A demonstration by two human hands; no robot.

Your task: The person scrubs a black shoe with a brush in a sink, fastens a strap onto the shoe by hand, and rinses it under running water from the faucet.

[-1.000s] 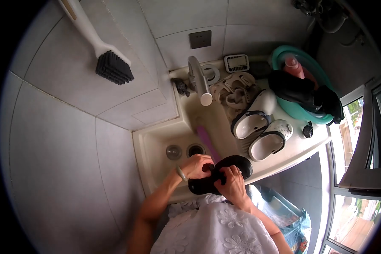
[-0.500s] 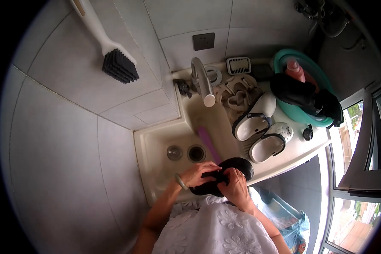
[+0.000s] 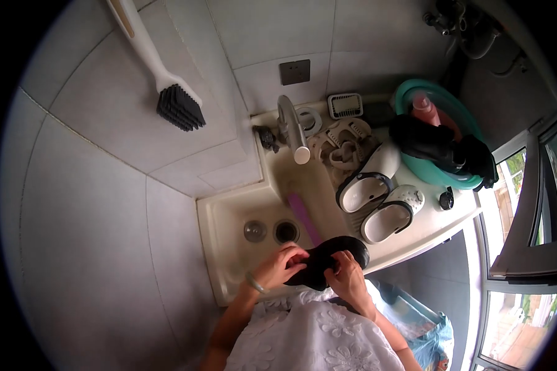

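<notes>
A black shoe [image 3: 328,252], its rounded shiny end to the right, is held at the front edge of the sink [image 3: 220,247]. My left hand [image 3: 283,267], with a bangle on the wrist, pinches the shoe's left part between thumb and fingers. Curled over the shoe's middle is my right hand [image 3: 349,281]. Its fingertips press into the dark material, where details are hard to make out. Behind the shoe, a purple strip like a handle [image 3: 303,216] slants across the sink; its near end is hidden.
Beside the faucet [image 3: 292,133] lie beige sandals [image 3: 346,145]. White clogs [image 3: 387,219] sit on the ridged counter [image 3: 442,226]. A teal basin [image 3: 414,167] holds dark cloth [image 3: 424,136] and a pink bottle [image 3: 425,108]. Near it is a black watch [image 3: 446,198]. A brush [image 3: 179,106] hangs at upper left.
My left hand has shifted slightly left and its fingers have drawn together at the shoe's left part. More of the shoe's top shows between the hands. The camera view has tilted slightly.
</notes>
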